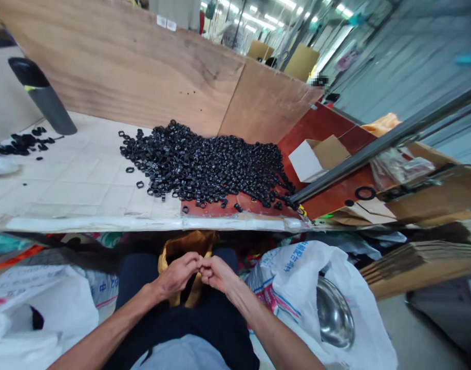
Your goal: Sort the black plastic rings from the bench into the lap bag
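Left grip [178, 275] and right grip [217, 272] pinched closed, any hold I cannot tell; glossy black rings [212, 162] beyond, yellow bag [173, 244] below, metal bowl [337, 314] in sack [297, 277] rightward.

Left hand [178, 275] and right hand [217, 273] were bare, forearms [129, 311] too. Shirt [185, 354] was pale grey-blue, thin dark streak [148, 354] at left. Lap cloth [173, 326] was black; trouser legs [133, 275] looked dark navy.

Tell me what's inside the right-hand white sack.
In the white sack, a shiny metal bowl shows at the opening; the sack hides part of it, and whatever lies deeper is covered.
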Demonstrator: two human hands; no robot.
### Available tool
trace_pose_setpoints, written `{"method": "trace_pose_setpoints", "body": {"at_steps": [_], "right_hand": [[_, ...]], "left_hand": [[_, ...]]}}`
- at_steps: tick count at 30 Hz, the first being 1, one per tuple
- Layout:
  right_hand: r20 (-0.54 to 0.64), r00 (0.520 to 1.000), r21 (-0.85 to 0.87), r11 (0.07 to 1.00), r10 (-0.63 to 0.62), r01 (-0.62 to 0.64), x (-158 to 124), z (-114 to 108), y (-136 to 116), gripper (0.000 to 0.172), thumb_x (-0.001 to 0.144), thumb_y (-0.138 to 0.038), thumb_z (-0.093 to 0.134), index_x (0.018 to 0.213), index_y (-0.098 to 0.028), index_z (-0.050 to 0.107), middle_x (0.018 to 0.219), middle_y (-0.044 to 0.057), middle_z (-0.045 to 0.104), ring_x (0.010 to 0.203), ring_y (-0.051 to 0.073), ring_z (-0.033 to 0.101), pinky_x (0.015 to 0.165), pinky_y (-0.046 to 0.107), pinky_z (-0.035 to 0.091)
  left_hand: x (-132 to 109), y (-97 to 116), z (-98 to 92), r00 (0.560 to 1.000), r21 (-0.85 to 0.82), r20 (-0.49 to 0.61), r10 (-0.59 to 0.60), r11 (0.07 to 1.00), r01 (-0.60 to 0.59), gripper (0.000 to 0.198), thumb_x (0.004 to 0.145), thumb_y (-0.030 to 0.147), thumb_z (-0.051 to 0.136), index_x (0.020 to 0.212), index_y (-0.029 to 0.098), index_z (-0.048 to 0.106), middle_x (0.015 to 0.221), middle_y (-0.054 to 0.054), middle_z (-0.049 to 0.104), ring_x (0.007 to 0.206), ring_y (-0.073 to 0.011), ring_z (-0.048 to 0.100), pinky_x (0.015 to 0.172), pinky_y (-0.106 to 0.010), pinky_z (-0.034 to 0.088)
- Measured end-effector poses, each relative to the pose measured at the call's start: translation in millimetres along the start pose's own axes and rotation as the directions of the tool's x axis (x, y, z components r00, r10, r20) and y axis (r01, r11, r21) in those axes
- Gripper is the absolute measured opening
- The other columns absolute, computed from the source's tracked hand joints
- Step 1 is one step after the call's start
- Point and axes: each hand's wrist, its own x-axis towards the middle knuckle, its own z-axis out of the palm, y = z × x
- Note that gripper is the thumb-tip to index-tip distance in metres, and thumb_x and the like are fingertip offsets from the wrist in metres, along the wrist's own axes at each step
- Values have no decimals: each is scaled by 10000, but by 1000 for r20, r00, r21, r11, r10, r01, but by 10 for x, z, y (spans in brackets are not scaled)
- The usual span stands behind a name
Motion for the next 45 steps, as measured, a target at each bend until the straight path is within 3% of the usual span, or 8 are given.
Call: {"method": "trace_pose_setpoints", "body": {"at_steps": [5,11,14,19,21,26,40,45], "right_hand": [[11,856,-283,819,-517,499,-83,64,89,209,812,-373,722,845,-183,640,539,-51,549,507,106,509,562,235,427],[6,991,-39,991,-131,131,25,59,214,286,620,-297,798,670,-180,542,515,-99,380,448,48,295,479,218,358],[-87,960,-262,935,-268,238,23,35,127,257,674,-348,762,762,-168,601,541,-73,437,467,77,373,511,244,409],[-54,248,-911,149,-967,384,-86,-355,-787,376,866,-398,588,1165,-172,628,954,84,639,802,218,588,817,399,511],[89,141,-976,-59,-986,208,-20,-607,-1226,477,827,-385,617,1232,-134,602,1146,168,609,1029,310,562,952,502,465],[230,304,-961,-166,-925,223,454,-855,-1657,456,786,-242,589,1219,-100,601,1075,184,618,1028,324,571,923,507,502],[93,146,-837,2,-985,548,574,-49,-1255,218,918,-303,557,1056,-179,671,970,68,620,767,183,579,721,325,501],[387,403,-703,17,-829,711,343,187,-1083,124,874,-283,633,933,-203,706,937,43,653,737,155,592,671,277,487]], "left_hand": [[46,90,161,880,-524,-84,-467,772,359,159,970,342,476,1045,211,526,831,9,584,706,-148,614,659,-298,535],[-159,8,181,986,-201,-71,-150,970,134,195,985,191,415,1116,199,560,1085,-86,591,987,-190,616,870,-362,532],[-234,-24,101,996,-68,26,-88,994,90,225,990,160,401,1146,200,557,1103,-92,599,1006,-190,626,863,-338,541],[56,28,-269,975,107,-158,-155,979,173,135,946,294,585,1050,210,576,1038,-63,610,962,-203,635,863,-332,531],[322,-1,-473,928,185,-310,-206,945,271,108,957,293,562,1015,202,563,981,-58,599,894,-202,635,842,-333,522],[970,-187,-791,862,403,-351,-366,772,492,231,911,282,606,1095,171,522,1059,-105,594,879,-256,652,742,-351,511],[1081,-541,-662,905,269,-349,-242,900,344,233,893,213,608,1117,215,543,1008,-35,650,878,-203,658,785,-318,509],[1058,-539,-686,914,159,-360,-189,953,259,224,899,193,583,1121,216,567,947,-12,625,767,-157,617,767,-300,502]]}}
